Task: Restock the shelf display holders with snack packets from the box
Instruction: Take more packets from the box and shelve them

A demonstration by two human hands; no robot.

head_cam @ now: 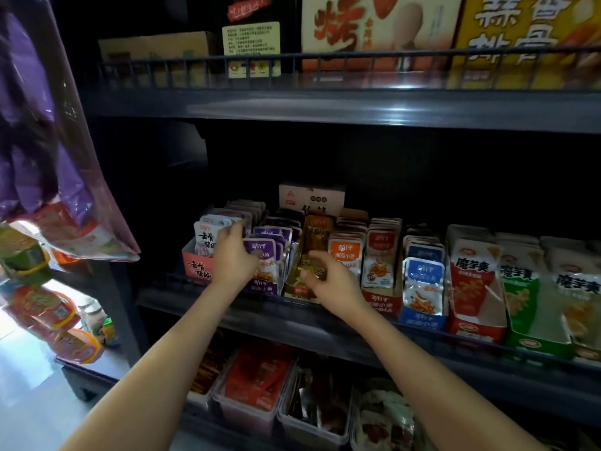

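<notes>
1. Shelf of dark metal [266, 315] with a low front rail faces you in dim light, carrying rows of snack packets that stand upright in cardboard holders.
2. Your left hand [232, 260] reaches the row of purple foil snack packets [265, 249], its fingers curled on the front packet's left edge, gripping it.
3. Your right hand [328, 283] pinches the lower part of a tall brown and gold snack packet [313, 242], which leans just right of the purple row.
4. Left of the purple row, a pink cardboard display holder [198, 266] contains white packets [205, 236].
5. Right of the brown packet stand orange-labelled packets [344, 252], then blue-labelled packets [422, 271], then larger red packs [471, 278] and green packs [520, 288].
6. A small white cardboard box [310, 196] sits at the back, behind the rows.
7. On the shelf below, a clear plastic bin [240, 415] holds red packets.
</notes>
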